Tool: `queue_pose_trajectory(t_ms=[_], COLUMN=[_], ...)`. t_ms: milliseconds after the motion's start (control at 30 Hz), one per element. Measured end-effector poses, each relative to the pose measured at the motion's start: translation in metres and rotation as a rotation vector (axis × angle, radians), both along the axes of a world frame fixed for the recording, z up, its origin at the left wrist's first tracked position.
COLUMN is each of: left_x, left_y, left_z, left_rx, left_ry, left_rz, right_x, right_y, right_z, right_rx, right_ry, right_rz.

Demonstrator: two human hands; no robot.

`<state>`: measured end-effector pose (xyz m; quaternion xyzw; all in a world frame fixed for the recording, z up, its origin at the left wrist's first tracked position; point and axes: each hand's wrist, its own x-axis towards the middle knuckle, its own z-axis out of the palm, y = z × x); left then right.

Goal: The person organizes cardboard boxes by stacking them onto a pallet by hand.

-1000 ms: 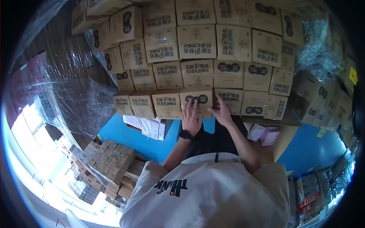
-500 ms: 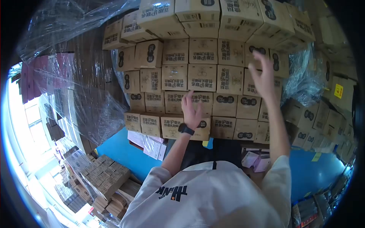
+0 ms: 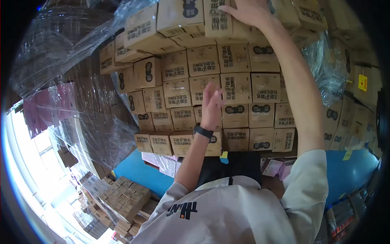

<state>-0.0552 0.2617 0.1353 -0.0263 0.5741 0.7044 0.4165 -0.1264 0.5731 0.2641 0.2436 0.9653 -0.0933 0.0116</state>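
Note:
Rows of brown cartons with black print fill the view ahead. High up, my right hand (image 3: 248,14) lies on a top-row carton (image 3: 218,20), its thumb stretched across the printed face and its other fingers partly cut off by the frame's edge. Lower down, my left hand (image 3: 212,107), with a dark band at the wrist, is raised in front of a middle-row carton (image 3: 202,86). Its fingers are apart and hold nothing.
Clear plastic wrap (image 3: 325,69) hangs right of the stack, and more covers tall cartons (image 3: 97,93) on the left. Small boxes (image 3: 126,197) are piled at lower left. Pink packages (image 3: 274,167) lie below the stack. The floor (image 3: 142,175) is blue.
My right hand has moved up to the top row and now touches a carton. My left hand has risen slightly. The view has shifted and tilted.

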Motion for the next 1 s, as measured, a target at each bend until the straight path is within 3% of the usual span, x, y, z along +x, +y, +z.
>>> queue_pose_trajectory(t_ms=[33,100,167,200,333,467,600,667,767,867,967,1000], left_x=[0.000,-0.010,-0.017,-0.017,-0.006,-0.004,-0.006,-0.005,-0.008,-0.007,0.011,0.017], left_y=[0.005,0.024,0.040,0.047,0.042,0.024,0.002,-0.001,-0.011,-0.013,-0.029,-0.042], left_z=[-0.005,-0.017,-0.031,-0.049,-0.085,-0.088,-0.097,-0.090,-0.077,-0.061,-0.061,-0.071], left_rx=[0.113,0.305,0.440,0.502,0.288,0.300,0.254,0.188,0.132,0.140,-0.204,-0.199], left_ry=[-0.078,-0.209,-0.328,-0.298,-0.308,-0.322,-0.261,-0.204,-0.096,0.051,0.267,0.281], left_rz=[0.037,0.092,0.140,0.051,0.121,0.138,-0.010,0.035,-0.008,-0.096,-0.149,-0.201], right_x=[0.015,0.059,0.103,0.120,0.172,0.182,0.149,0.135,0.132,0.152,0.199,0.220], right_y=[-0.003,-0.028,-0.061,-0.077,-0.124,-0.169,-0.186,-0.188,-0.190,-0.186,-0.196,-0.202], right_z=[-0.009,-0.032,-0.055,-0.082,-0.191,-0.206,-0.189,-0.200,-0.216,-0.199,-0.176,-0.178], right_rx=[-0.012,0.191,-0.037,-0.125,-0.672,-0.590,-0.301,-0.197,-0.123,-0.484,-1.043,-1.182], right_ry=[0.061,0.423,0.358,0.372,0.216,0.650,0.402,0.347,0.519,0.717,0.792,0.888], right_rz=[0.024,0.140,0.131,0.077,-0.166,-0.219,0.010,0.117,0.128,-0.109,-0.622,-0.691])
